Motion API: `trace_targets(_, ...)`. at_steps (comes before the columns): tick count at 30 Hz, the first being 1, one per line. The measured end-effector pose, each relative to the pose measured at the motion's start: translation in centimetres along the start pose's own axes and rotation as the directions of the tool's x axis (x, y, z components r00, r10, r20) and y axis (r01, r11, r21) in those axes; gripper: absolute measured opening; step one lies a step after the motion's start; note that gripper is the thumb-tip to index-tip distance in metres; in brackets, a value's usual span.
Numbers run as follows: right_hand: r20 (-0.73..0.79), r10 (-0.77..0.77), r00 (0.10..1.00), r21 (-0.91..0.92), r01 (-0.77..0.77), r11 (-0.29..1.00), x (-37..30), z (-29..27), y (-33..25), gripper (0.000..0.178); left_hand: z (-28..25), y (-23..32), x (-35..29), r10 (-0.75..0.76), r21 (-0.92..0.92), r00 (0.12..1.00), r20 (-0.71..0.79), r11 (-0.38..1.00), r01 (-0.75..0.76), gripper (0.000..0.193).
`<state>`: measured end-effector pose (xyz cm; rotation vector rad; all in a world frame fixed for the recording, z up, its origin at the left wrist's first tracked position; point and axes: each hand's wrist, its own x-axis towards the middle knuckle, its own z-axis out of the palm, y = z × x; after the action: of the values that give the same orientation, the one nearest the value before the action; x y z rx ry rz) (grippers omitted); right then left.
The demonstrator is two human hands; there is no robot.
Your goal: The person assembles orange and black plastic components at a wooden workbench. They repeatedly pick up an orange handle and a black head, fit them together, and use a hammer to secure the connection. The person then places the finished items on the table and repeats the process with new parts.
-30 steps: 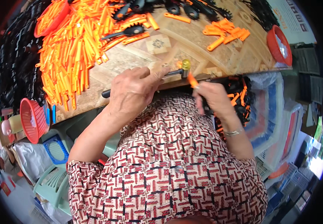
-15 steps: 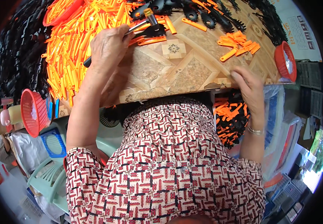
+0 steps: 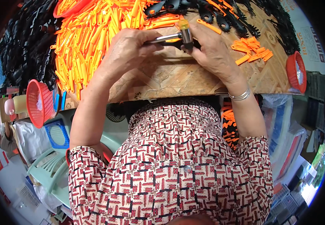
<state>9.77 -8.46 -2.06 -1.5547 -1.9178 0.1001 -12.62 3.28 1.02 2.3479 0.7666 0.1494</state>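
Observation:
My left hand (image 3: pixel 128 50) is closed round the handle of a small hammer (image 3: pixel 170 37), which has a metal shaft and a yellow-tipped head. Close against the hammer's head is my right hand (image 3: pixel 213 48), its fingers closed on a black plastic utensil piece (image 3: pixel 174 44). The hammer and both hands partly hide that piece, so its full shape does not show. Beyond my hands lie several orange plastic handles (image 3: pixel 164 21). A large heap of orange handles (image 3: pixel 95 41) spreads beside my left hand.
Black utensil heads (image 3: pixel 222 22) lie at the far right, near a small orange pile (image 3: pixel 250 48). Red baskets stand at the table's right (image 3: pixel 297 73) and left (image 3: pixel 38 103) edges. Black parts (image 3: pixel 27 48) are heaped far left. Below the edge sits a container of orange and black pieces (image 3: pixel 230 123).
My right hand has moved from the table's front right edge up and left to the hammer's head. My left hand has brought the hammer right and slightly nearer. The view has shifted slightly.

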Motion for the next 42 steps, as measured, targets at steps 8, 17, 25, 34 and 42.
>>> trace_targets(8, 0.129, 0.027, 0.991, -0.019, -0.025, 1.000, -4.1, -1.4, -0.5, 0.024, -0.2, -0.6, 1.2, -0.376, -0.259, 0.897, -0.231, 0.913, 0.316, 0.027)
trace_targets(17, 0.095, 0.055, 0.994, -0.208, -0.034, 0.978, -4.3, 0.6, -3.1, 0.013, 4.1, -2.1, 6.3, 0.152, 0.305, 0.926, -0.345, 0.951, -0.042, 0.031)
trace_targets(25, -0.111, 0.212, 0.971, 0.044, -0.208, 0.977, -7.2, -1.2, -2.0, 0.015, 1.7, -1.2, 2.7, -0.340, -0.532, 0.923, -0.179, 0.823, 0.200, 0.025)
trace_targets(34, -0.266, 0.636, 0.725, 0.504, -0.457, 0.732, -9.1, 0.1, -1.7, 0.016, 2.3, -1.6, 1.6, -0.239, -0.311, 0.923, -0.302, 0.940, 0.142, 0.021)
trace_targets(42, -0.212, 0.619, 0.757, 0.548, -0.432, 0.716, -9.6, 0.1, -1.1, 0.020, 0.2, -4.6, 1.2, -0.353, -0.309, 0.844, -0.403, 0.921, 0.238, 0.022)
